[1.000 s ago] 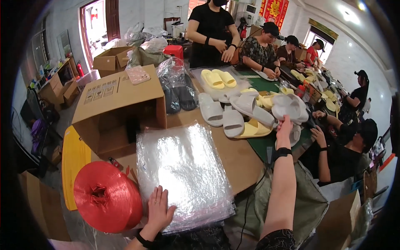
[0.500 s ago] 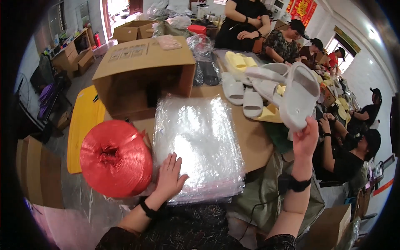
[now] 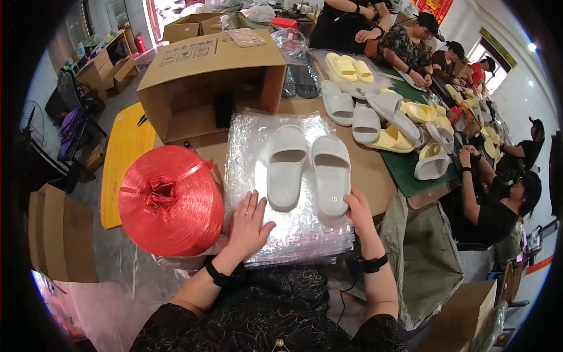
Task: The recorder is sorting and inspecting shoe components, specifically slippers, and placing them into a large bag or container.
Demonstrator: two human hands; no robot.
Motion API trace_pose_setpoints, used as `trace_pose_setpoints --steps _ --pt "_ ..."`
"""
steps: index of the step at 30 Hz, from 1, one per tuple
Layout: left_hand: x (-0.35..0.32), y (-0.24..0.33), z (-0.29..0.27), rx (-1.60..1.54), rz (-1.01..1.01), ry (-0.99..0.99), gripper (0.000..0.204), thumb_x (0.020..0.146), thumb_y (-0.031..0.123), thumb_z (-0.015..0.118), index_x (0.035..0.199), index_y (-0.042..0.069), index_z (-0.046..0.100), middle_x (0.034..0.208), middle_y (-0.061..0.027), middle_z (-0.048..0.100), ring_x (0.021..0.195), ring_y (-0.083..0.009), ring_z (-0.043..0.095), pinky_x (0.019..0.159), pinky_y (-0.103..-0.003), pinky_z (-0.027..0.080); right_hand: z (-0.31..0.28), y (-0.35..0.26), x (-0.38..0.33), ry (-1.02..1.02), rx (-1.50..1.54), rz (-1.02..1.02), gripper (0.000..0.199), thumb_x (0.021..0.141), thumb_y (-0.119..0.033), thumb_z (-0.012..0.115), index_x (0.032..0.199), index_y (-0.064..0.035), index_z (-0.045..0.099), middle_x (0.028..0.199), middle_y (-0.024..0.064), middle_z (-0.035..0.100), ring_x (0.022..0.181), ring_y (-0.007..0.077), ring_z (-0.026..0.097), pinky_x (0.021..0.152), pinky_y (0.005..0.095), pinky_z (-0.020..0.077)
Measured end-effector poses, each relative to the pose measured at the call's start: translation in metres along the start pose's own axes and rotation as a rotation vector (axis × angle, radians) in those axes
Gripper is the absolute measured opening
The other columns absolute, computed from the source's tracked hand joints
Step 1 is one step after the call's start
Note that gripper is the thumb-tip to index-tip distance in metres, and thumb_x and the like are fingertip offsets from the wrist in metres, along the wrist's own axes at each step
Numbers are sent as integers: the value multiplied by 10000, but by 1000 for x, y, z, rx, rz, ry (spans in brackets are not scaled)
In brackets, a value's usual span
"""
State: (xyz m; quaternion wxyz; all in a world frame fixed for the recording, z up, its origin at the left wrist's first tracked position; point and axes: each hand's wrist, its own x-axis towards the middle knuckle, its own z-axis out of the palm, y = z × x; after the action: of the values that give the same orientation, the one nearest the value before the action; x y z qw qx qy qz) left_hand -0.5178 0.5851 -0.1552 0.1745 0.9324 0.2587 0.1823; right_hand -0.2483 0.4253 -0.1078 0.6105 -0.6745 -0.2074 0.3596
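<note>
where clear bags [image 3: 287,234] cover table [image 3: 375,176] | crowded workshop | slippers [image 3: 308,170] atop

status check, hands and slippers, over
Left hand flat on bag stack. Right hand touching grey slippers lying on it. Red twine spool alongside.

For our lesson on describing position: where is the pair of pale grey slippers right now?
In the head view, the pair of pale grey slippers lies side by side on the stack of clear plastic bags, centre frame, between the left hand and right hand, right of the red twine roll.
</note>
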Motion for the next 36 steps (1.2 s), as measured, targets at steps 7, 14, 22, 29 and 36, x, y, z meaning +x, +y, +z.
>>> trace_pose_setpoints --steps 7,14,22,29,36 --pt "-2 -3 3 6 19 31 660 888 373 594 1386 -20 412 1495 -253 300 1402 -399 249 1127 -502 213 34 -17 24 277 -955 -603 538 847 -300 674 1237 40 528 1055 223 569 943 347 598 811 423 485" --pt "0 -2 4 -5 13 22 652 907 390 567 1399 -5 402 1503 -246 292 1416 -390 230 1133 -507 193 91 -16 84 145 -1196 -442 609 805 -450 694 1150 35 568 1097 232 561 1032 387 586 853 459 487" --pt "-1 -1 -1 -54 -2 -47 734 820 342 597 1427 9 353 1534 -240 232 1438 -393 168 1149 -523 163 64 2 111 262 -1035 -594 351 849 -332 620 810 15 583 812 223 616 794 398 625 708 494 482" --pt "10 -1 -14 -27 -4 -149 735 805 343 672 1433 83 392 1505 -299 240 1406 -448 210 1142 -502 216 11 -29 25 400 -822 -510 324 848 -241 625 705 27 514 687 215 559 635 369 549 598 442 425" --pt "34 29 -2 126 17 32 696 810 391 694 1401 112 455 1486 -295 274 1380 -430 277 1117 -488 287 -33 -8 -39 473 -373 -514 202 910 -142 617 858 51 587 697 2 518 687 61 429 585 253 369"
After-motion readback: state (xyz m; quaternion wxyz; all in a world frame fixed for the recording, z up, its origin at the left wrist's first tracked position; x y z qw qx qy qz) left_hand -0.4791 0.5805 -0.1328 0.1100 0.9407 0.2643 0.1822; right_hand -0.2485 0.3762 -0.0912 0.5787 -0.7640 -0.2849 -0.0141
